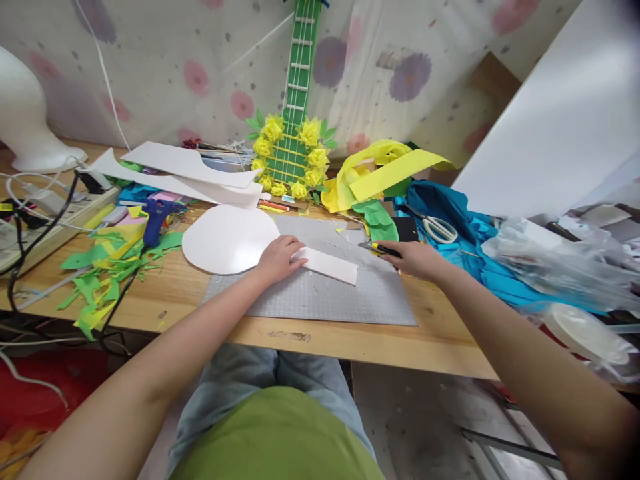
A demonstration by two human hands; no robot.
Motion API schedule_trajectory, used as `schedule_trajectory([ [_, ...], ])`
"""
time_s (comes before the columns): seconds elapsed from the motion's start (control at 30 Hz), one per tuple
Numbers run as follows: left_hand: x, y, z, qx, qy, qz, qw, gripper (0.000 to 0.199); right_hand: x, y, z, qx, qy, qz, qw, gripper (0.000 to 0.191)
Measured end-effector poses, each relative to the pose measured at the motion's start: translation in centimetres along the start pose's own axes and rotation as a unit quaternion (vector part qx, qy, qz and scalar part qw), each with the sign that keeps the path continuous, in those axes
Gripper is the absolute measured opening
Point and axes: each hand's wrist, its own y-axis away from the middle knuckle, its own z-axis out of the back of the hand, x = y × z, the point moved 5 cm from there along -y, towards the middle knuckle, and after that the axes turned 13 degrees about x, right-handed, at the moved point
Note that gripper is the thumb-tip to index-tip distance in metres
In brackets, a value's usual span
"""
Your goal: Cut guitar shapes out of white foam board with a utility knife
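A white board piece (227,239), rounded at the left, lies partly on the grey cutting mat (320,307). My left hand (281,259) rests where its right end meets a narrow white strip (333,267), fingers together over the strip's left end. Whether the strip and the rounded piece are joined is hidden under that hand. My right hand (417,259) is closed around a yellow and black utility knife (379,249) at the mat's right side, its blade pointing left, apart from the strip.
A green guitar shape with yellow flowers (293,157) stands behind the mat. At left are a blue glue gun (157,220), paper scraps (107,267) and a power strip (60,227). Scissors (439,229), blue paper (445,200) and plastic bags (565,260) lie right.
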Motion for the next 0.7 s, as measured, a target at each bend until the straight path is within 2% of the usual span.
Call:
schedule_trajectory([
  [0.07,-0.1,-0.5,0.0,0.038,-0.003,-0.027,0.999,0.048,0.8,-0.8,-0.2,-0.020,-0.013,-0.015,1.000,0.051],
  [0.13,0.0,-0.9,-0.3,0.099,-0.016,-0.053,0.994,0.063,1.8,-1.6,-0.6,-0.024,-0.022,-0.023,0.999,0.052],
  [0.23,0.0,-1.3,-0.2,0.151,-0.034,-0.077,0.985,0.067,2.6,-2.6,-1.5,-0.010,-0.029,-0.041,0.999,0.054],
  [0.47,-1.8,-1.5,3.1,0.084,-0.052,-0.130,0.987,0.055,2.3,-2.8,-2.5,-0.004,-0.045,-0.061,0.997,0.060],
  [0.7,-2.4,-2.0,4.8,0.066,-0.078,-0.162,0.982,0.055,1.8,-2.7,-2.7,-0.008,-0.061,-0.063,0.996,0.061],
])
